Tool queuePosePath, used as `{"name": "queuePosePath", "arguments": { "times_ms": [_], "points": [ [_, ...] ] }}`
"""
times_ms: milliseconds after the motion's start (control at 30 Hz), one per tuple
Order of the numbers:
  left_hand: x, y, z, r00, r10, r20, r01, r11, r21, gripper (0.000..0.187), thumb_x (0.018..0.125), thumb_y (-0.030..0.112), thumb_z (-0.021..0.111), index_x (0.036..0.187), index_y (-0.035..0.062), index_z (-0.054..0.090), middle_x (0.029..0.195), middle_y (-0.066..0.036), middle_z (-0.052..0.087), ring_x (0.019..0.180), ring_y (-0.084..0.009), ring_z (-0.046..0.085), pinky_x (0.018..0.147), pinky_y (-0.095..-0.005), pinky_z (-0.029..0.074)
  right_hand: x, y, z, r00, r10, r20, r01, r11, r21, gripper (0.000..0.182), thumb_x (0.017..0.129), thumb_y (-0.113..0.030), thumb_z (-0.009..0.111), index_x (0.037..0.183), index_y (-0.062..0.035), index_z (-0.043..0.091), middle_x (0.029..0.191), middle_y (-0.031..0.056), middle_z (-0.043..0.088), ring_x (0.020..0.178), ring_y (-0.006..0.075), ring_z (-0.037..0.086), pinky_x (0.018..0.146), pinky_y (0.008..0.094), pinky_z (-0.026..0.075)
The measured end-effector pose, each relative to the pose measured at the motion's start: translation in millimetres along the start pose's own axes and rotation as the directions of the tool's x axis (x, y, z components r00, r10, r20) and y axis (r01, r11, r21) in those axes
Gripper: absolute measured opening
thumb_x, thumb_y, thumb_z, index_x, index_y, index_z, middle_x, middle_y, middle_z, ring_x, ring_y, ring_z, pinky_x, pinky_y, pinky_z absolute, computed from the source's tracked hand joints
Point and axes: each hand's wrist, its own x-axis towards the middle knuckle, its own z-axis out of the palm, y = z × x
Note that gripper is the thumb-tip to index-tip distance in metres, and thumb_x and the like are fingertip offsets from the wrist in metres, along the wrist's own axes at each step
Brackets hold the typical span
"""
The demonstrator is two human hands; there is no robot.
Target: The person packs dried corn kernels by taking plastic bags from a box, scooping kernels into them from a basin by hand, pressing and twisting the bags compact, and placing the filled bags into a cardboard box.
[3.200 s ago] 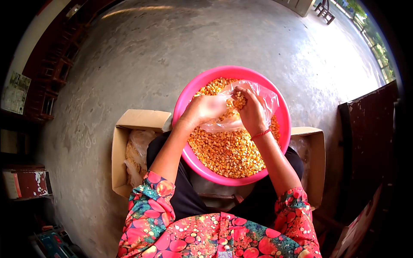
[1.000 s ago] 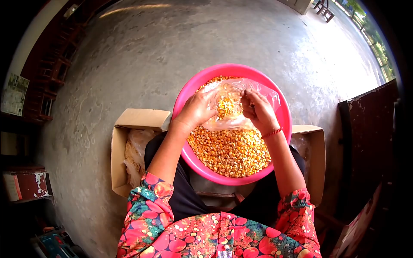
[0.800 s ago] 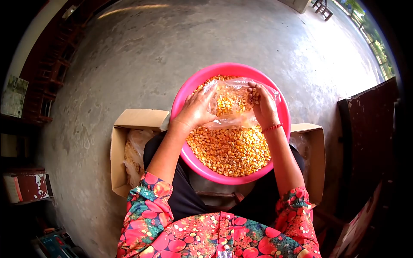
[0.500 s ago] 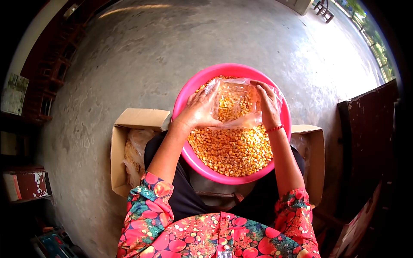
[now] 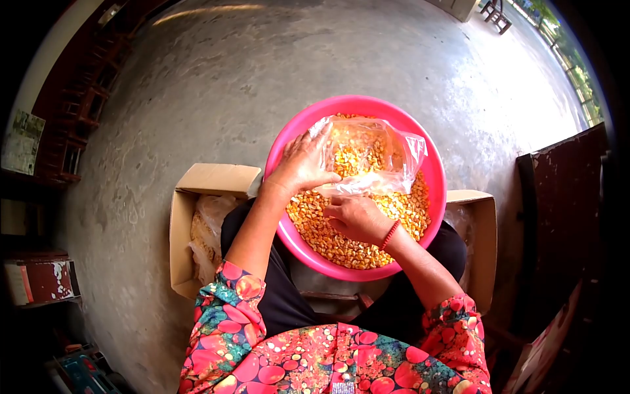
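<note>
A pink basin (image 5: 305,258) full of yellow-orange corn kernels (image 5: 354,253) rests at my lap, between my knees. On the kernels in its upper part lies a clear plastic bag (image 5: 367,148) with some kernels in or under it. My left hand (image 5: 303,163) grips the bag's left edge, thumb stretched toward the bag's near edge. Just below that near edge, my right hand (image 5: 357,218) is over the kernels with its fingers curled together. A red bracelet circles the right wrist. Whatever those curled fingers hold, if anything, is hidden.
Open cardboard boxes with plastic bags inside stand on the left (image 5: 182,230) and right (image 5: 484,249) of my legs. Around them spreads a grey concrete floor (image 5: 230,92). Dark wooden furniture (image 5: 79,125) lines the left; a dark red panel (image 5: 567,197) stands at right.
My right hand has left the bag's right side and moved down and left over the kernels, its fingers now curled. The bag's right side stands spread out. My left hand has barely moved.
</note>
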Motion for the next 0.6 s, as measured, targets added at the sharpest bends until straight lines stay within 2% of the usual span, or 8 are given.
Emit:
{"name": "queuePosePath", "arguments": {
  "times_ms": [133,233,300,333,400,500,567,600],
  "points": [
    [0.1,1.3,-1.0,0.995,-0.084,0.052,0.085,0.996,-0.013,0.094,0.06,0.028,0.075,0.138,0.0077,0.025,0.135,-0.021,0.036,0.126,-0.0341,0.034,0.104,-0.0387,0.029,0.6,-0.9,13.1,0.995,0.068,0.075,-0.062,0.995,-0.081,0.014,0.079,-0.02,0.053,0.077,-0.0071,0.056,0.08,0.0151,0.055,0.07,0.033,0.059,0.06,0.0433,0.048],
    [-1.0,-1.7,0.9,0.999,-0.042,0.009,0.042,0.998,0.043,0.084,0.062,0.024,0.073,0.135,0.008,0.033,0.131,-0.02,0.041,0.122,-0.0342,0.039,0.101,-0.0395,0.033,1.8,-13.9,11.6,0.955,0.066,0.29,-0.047,0.996,-0.074,0.02,0.082,-0.027,0.051,0.085,-0.0069,0.053,0.08,0.0146,0.054,0.066,0.0319,0.058,0.055,0.0443,0.047],
    [-1.3,0.7,-3.1,0.999,-0.041,0.035,0.042,0.999,-0.02,0.073,0.065,0.022,0.07,0.13,0.0085,0.04,0.124,-0.02,0.049,0.111,-0.0346,0.05,0.095,-0.0396,0.039,-1.4,-16.8,17.9,0.954,0.03,0.297,-0.014,0.998,-0.058,0.02,0.082,-0.027,0.051,0.084,-0.007,0.053,0.078,0.0146,0.054,0.063,0.0325,0.058,0.054,0.0447,0.046],
    [-1.8,1.2,-3.5,0.999,-0.042,0.035,0.043,0.999,-0.02,0.073,0.065,0.022,0.07,0.13,0.0085,0.04,0.124,-0.02,0.049,0.111,-0.0346,0.05,0.095,-0.0396,0.039,-1.3,-18.4,19.3,0.953,-0.005,0.302,0.019,0.999,-0.043,0.021,0.083,-0.028,0.051,0.083,-0.0071,0.052,0.076,0.0145,0.054,0.061,0.0332,0.057,0.053,0.0451,0.046],
    [-2.4,1.6,-3.7,0.997,-0.074,0.002,0.074,0.995,-0.067,0.062,0.068,0.021,0.068,0.126,0.0111,0.046,0.11,-0.02,0.057,0.097,-0.0343,0.058,0.085,-0.0394,0.045,-0.5,-16.5,20.8,0.941,0.014,0.339,-0.014,1.0,-0.003,0.022,0.084,-0.028,0.05,0.083,-0.0061,0.052,0.072,0.0153,0.055,0.061,0.0343,0.057,0.054,0.0458,0.046],
    [-1.7,0.9,-2.3,0.995,-0.1,-0.016,0.097,0.988,-0.117,0.051,0.071,0.016,0.063,0.121,0.0127,0.051,0.101,-0.02,0.06,0.09,-0.0334,0.06,0.079,-0.0388,0.047,-2.5,-10.0,25.3,0.918,0.059,0.393,-0.085,0.995,0.047,0.023,0.085,-0.027,0.049,0.08,-0.0041,0.051,0.07,0.0168,0.057,0.064,0.036,0.057,0.055,0.0458,0.045],
    [-0.2,-5.5,2.3,0.996,-0.074,-0.054,0.066,0.99,-0.123,0.047,0.072,0.013,0.062,0.118,0.013,0.054,0.096,-0.02,0.061,0.087,-0.0331,0.06,0.076,-0.0388,0.047,0.0,-12.0,12.8,0.918,0.061,0.391,-0.134,0.977,0.164,0.022,0.085,-0.023,0.049,0.083,-0.0024,0.056,0.064,0.0181,0.057,0.063,0.0297,0.06,0.057,0.0409,0.046],
    [0.1,-5.5,2.3,0.994,-0.047,-0.094,0.035,0.991,-0.127,0.043,0.072,0.011,0.06,0.115,0.0134,0.056,0.092,-0.02,0.061,0.083,-0.0327,0.061,0.074,-0.0388,0.048,1.9,-10.6,9.4,0.918,0.062,0.391,-0.135,0.977,0.164,0.022,0.085,-0.023,0.049,0.083,-0.0024,0.056,0.064,0.0181,0.057,0.063,0.0297,0.06,0.057,0.0409,0.046]
  ]
}}
